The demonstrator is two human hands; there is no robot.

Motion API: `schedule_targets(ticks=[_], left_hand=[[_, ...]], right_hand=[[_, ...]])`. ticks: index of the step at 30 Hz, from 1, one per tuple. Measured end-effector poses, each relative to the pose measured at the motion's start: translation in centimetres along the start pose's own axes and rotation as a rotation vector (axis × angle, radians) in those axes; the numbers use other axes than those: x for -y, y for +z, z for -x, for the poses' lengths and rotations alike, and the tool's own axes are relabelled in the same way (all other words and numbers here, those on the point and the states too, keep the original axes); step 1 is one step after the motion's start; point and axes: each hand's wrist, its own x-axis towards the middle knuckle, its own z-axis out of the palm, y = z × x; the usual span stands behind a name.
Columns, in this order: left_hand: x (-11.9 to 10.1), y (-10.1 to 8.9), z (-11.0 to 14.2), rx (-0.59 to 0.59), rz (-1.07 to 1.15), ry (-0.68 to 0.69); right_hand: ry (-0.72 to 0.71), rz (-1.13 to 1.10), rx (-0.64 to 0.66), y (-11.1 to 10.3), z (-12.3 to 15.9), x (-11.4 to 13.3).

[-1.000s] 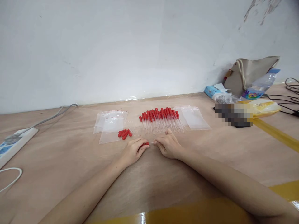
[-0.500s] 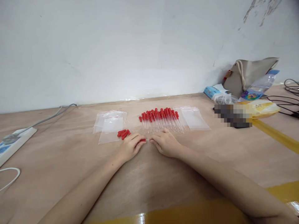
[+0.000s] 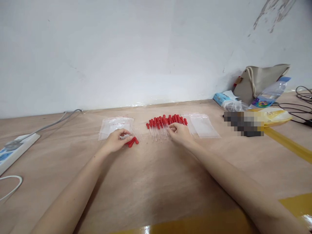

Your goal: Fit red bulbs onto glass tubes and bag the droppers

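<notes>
A row of glass droppers with red bulbs (image 3: 161,123) lies on the wooden table (image 3: 156,169) near the wall. My right hand (image 3: 179,134) rests on the right part of this row, its fingers pinched on one dropper there. A small pile of loose red rubber bulbs (image 3: 133,142) lies to the left, on a clear zip bag (image 3: 114,125). My left hand (image 3: 117,140) is curled over this pile, with its thumb and fingertips closed on a bulb. Part of the pile is hidden under the fingers.
More clear zip bags (image 3: 203,125) lie right of the droppers. A white power strip (image 3: 14,149) with cables sits at the left edge. At the far right are a beige bag (image 3: 260,79), a plastic bottle (image 3: 271,89), packets and black cables (image 3: 302,97). Yellow tape (image 3: 287,143) crosses the table.
Both hands held one dropper together in front of the row. They have parted: the left moved left to the loose bulbs, the right moved up onto the dropper row.
</notes>
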Motion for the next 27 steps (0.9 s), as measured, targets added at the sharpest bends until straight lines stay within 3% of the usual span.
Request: schedule_targets(ticks=[4,9,15,20,27], left_hand=[[0.5,0.1,0.1,0.115,0.162,-0.04],[0.1,0.0,0.1,0.097,0.144,-0.058],[0.0,-0.2,0.1,0.095,0.064,-0.119],[0.4,0.2,0.0,0.099,0.114,-0.145],[1.8,1.4,-0.4,0.008,0.115,-0.131]], right_hand=[[0.101,0.112,-0.052,1.3,-1.6,1.1],[0.2,0.187,-0.137,1.4,-2.2,0.6],[0.242,0.266,-0.104,1.1,-1.9,-0.3],[0.235,0.296,-0.082,1.7,-1.9,-0.2],[0.228,0.295,-0.122,2.1,-2.1,-0.2]])
